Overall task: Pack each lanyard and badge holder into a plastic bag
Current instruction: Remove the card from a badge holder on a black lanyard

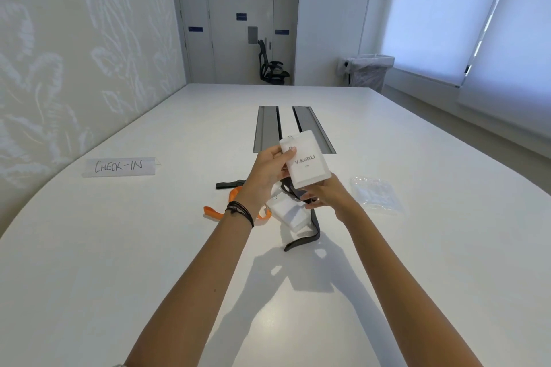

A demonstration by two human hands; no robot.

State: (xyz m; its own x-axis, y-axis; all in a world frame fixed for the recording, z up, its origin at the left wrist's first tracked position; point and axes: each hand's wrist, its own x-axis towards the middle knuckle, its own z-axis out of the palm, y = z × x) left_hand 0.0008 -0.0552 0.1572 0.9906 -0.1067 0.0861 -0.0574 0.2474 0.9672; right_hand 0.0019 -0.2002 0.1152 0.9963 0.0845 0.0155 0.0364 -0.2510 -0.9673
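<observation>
White counter (149, 247) is carrying everything. Both hands are gripping a badge holder (307, 159) above it: left hand (268, 171) at the top, right hand (323, 194) underneath. Plastic bags (374, 194) are lying right of the holder, an orange lanyard (235, 202) left.

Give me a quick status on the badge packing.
Left hand and right hand both hold the badge holder, black lanyard hanging. Plastic bags lie untouched to the right. Nothing in the way.
</observation>
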